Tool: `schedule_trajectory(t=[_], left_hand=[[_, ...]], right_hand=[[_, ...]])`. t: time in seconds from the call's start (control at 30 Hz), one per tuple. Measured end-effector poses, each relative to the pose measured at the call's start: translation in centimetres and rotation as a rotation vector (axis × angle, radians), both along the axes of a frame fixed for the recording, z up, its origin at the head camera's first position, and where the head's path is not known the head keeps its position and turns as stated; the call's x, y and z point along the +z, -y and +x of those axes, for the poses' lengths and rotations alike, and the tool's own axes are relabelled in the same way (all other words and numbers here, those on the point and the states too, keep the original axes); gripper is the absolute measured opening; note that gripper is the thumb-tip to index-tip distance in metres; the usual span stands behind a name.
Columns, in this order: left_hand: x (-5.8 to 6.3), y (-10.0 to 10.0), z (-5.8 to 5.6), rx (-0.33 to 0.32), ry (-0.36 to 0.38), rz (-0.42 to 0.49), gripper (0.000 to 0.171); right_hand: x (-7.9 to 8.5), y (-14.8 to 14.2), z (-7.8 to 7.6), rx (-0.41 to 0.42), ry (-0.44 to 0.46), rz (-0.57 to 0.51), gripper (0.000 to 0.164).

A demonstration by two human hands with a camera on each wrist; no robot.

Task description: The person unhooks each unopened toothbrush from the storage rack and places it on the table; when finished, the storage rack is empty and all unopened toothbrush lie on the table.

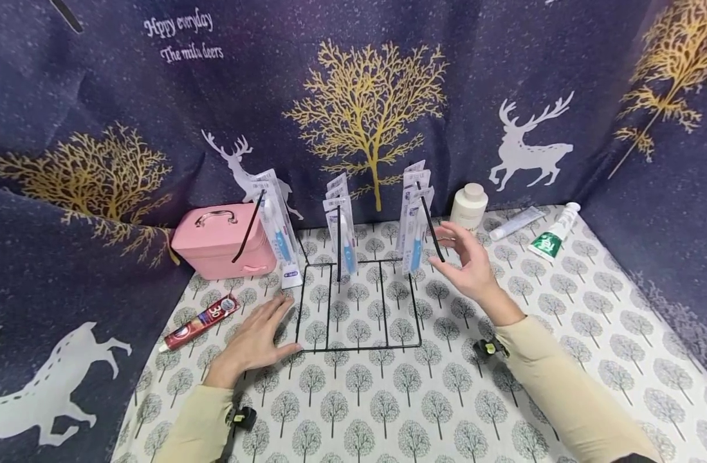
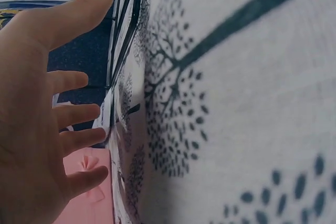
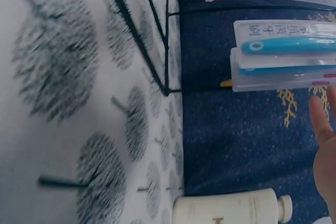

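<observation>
A black wire rack (image 1: 359,348) stands on the table with three rods sloping toward me. Packaged blue toothbrushes hang in groups on the left (image 1: 280,233), middle (image 1: 343,235) and right (image 1: 413,241) rods. My right hand (image 1: 471,263) is beside the right rod's front end, fingers loosely bent and holding nothing; whether it touches the rod I cannot tell. In the right wrist view, its fingers (image 3: 320,121) appear near the toothbrush packs (image 3: 286,51). My left hand (image 1: 257,341), spread and holding nothing, is at the rack base's left front corner.
A pink case (image 1: 222,247) stands back left, with a red toothpaste tube (image 1: 199,323) in front. A white item with blue print (image 1: 292,276) is below the left toothbrushes. Back right are a cream bottle (image 1: 469,207), a pale tube (image 1: 516,223) and a green-and-white tube (image 1: 554,233).
</observation>
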State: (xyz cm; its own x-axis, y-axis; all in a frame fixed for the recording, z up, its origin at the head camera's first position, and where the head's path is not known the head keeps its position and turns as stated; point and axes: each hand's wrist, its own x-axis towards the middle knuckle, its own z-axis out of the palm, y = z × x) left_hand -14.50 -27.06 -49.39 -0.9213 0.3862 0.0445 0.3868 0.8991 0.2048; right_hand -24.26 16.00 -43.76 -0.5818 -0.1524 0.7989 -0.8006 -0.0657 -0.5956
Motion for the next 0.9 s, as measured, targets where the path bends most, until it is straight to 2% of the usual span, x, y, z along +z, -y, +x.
schedule_trajectory(t=[0.2, 0.43, 0.6, 0.73, 0.9], left_hand=[[-0.1, -0.2, -0.3, 0.001, 0.024, -0.022, 0.094], [-0.8, -0.5, -0.6, -0.017, 0.032, -0.039, 0.097], [-1.1, -0.4, -0.9, -0.021, 0.019, -0.038, 0.096], [-1.2, -0.3, -0.9, -0.013, 0.042, -0.044, 0.096], [-1.1, -0.3, -0.9, -0.016, 0.056, -0.048, 0.096]], right_hand=[[0.6, 1.1, -0.4, -0.009, 0.022, -0.006, 0.080], [0.2, 1.8, -0.8, 0.029, 0.037, -0.019, 0.082], [1.2, 2.7, -0.3, 0.025, 0.035, -0.024, 0.086], [2.1, 3.4, 0.5, 0.007, 0.036, -0.003, 0.083], [2.4, 3.7, 1.0, -0.020, 0.060, -0.005, 0.080]])
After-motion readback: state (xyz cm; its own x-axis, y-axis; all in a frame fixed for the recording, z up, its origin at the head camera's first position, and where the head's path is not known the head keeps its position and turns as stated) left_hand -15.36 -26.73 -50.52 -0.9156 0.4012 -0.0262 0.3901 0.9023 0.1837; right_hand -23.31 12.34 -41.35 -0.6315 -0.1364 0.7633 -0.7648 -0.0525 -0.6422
